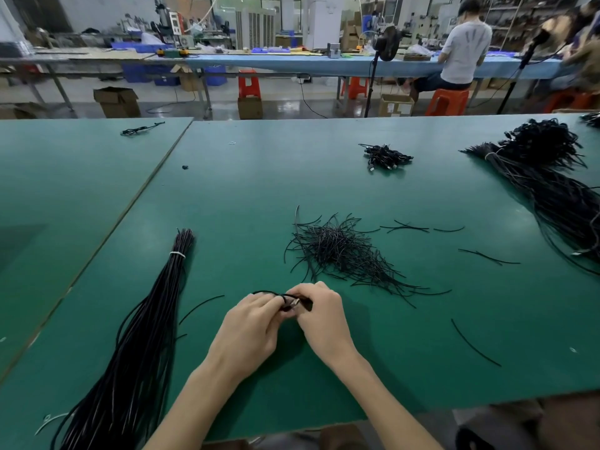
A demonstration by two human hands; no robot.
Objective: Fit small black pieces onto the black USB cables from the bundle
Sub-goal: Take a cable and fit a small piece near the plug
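So both hands meet at lower centre of the frame. The left hand [253, 323] and right hand [321, 311] each pinch the same black USB cable [292, 305] near its plug end, fingers curled tight, probably to steady it while a small piece goes on. Can't tell if a piece is on yet, the fingers hide it.

The tied bundle [152, 319] lies at lower left and the pile of short black pieces [337, 251] sits just above the hands, so both supplies are a short reach. A small heap of cables [386, 155] at upper centre looks like the done ones.

The green surface [243, 206] has open room left of the pile. Its near edge runs under the forearms, so slack could slide off there.
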